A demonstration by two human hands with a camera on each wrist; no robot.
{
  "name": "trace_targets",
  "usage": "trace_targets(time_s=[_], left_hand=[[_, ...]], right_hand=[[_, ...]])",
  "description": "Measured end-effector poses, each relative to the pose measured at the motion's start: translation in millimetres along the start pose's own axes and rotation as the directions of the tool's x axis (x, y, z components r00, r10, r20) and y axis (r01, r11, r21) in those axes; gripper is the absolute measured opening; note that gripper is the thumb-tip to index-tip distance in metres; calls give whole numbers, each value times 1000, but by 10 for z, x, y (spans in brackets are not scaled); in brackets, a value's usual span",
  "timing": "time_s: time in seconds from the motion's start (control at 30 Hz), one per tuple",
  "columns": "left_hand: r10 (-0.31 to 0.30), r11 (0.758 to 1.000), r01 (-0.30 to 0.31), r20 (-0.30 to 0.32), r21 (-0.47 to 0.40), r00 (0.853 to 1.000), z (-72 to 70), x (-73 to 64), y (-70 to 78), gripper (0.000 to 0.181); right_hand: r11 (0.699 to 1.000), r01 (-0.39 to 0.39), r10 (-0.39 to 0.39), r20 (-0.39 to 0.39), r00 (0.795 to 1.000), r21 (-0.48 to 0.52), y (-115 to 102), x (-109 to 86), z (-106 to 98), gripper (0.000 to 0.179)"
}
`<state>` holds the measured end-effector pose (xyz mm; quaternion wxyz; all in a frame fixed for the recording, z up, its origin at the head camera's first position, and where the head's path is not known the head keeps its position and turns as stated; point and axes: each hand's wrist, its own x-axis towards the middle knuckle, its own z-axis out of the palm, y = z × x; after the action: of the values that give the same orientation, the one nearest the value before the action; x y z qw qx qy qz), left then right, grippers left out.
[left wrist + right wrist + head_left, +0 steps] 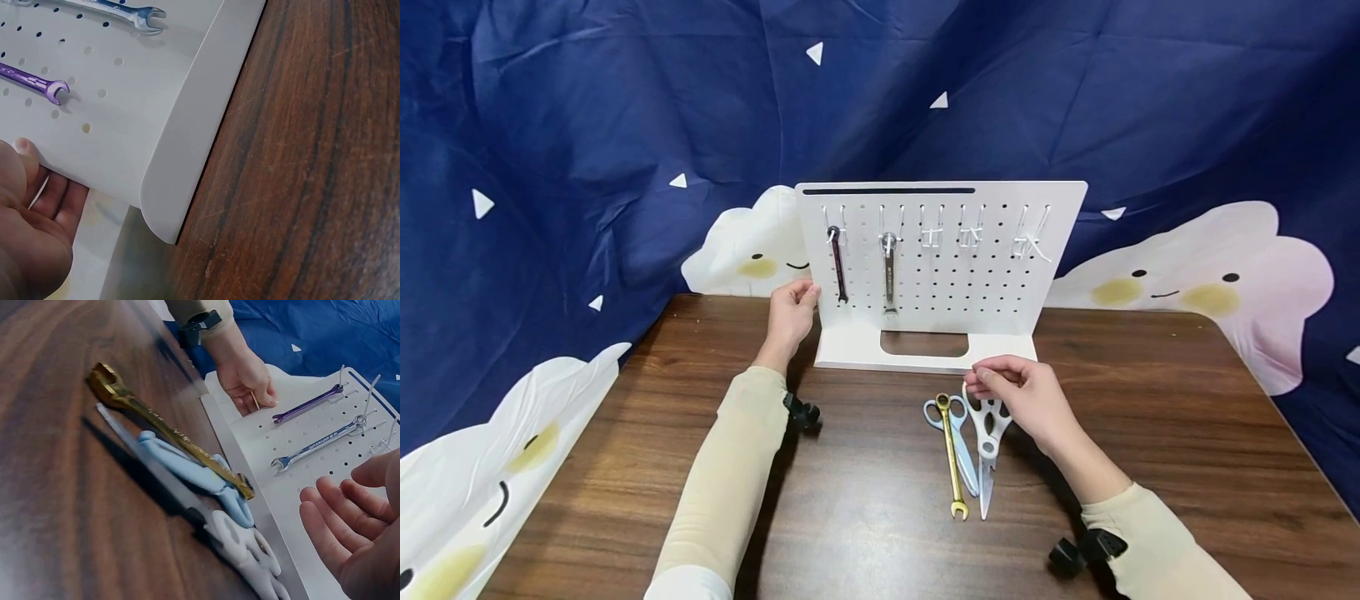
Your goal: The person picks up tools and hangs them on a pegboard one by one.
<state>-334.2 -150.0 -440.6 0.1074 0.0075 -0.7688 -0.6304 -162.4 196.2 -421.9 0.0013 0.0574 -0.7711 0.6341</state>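
At its left edge, the white pegboard [1036,287] is gripped by my left hand [790,317], with the thumb in front and fingers behind. A purple wrench [44,86] and a silver wrench [890,275] hang from its hooks. My right hand [1028,398] holds nothing; its fingers are loosely bent near the handles of the white-handled kitchen scissors [988,450]. Beside those scissors on the table lies a gold wrench [169,432], over the light blue scissors [184,469].
Several white wire hooks [972,233] without tools stick out of the board's upper right. The board stands on a white base [850,354] on the brown wooden table [865,483]. Behind hangs a dark blue cloth [625,125] with cloud prints.
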Motion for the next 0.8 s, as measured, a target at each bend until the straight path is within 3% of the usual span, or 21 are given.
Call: trace_targets(time_s=[0.37, 0.6, 0.8], left_hand=[[2, 1000, -2, 2, -19, 1000, 10, 3, 13, 21], [-1, 1000, 1, 9, -5, 1000, 17, -3, 37, 23], [-3, 1000, 3, 1, -2, 1000, 0, -10, 29, 23]], right_hand=[[999, -33, 34, 35, 999, -29, 83, -213, -117, 28], [989, -141, 143, 49, 989, -33, 142, -318, -148, 27], [969, -197, 205, 42, 978, -151, 186, -404, -100, 22]])
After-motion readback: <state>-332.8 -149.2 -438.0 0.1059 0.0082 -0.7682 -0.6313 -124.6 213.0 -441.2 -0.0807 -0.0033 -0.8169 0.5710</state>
